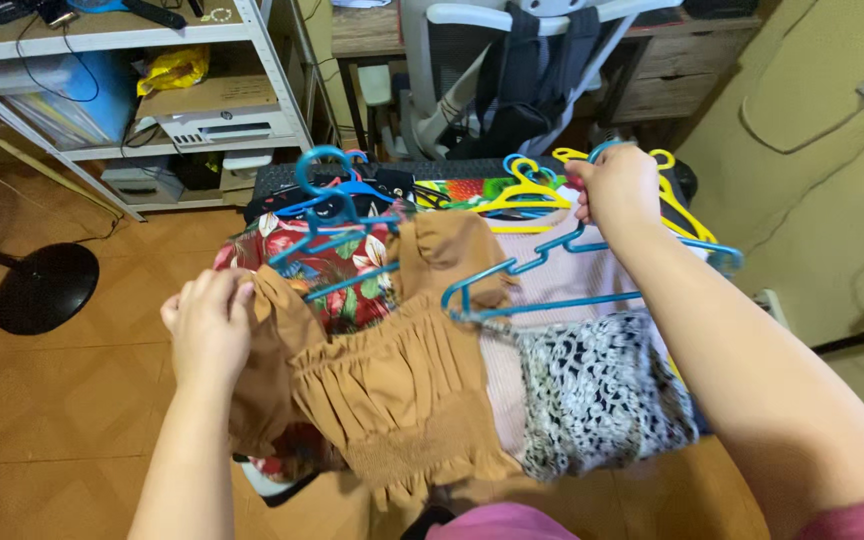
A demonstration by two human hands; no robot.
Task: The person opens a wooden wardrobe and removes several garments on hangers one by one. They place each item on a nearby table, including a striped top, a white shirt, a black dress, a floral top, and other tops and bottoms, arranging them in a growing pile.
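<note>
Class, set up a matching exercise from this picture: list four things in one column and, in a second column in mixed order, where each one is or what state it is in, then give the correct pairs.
Column one:
1. Brown ruffled fabric top
2. Blue plastic hanger
3. Round black stand base
4. Black-and-white patterned garment

Column two:
A. On the wooden floor at the left
B. Gripped near its hook by the right hand
C. Sleeve held by the left hand
D. Lying to the right of the brown top

Pairs: 1-C, 2-B, 3-A, 4-D
</note>
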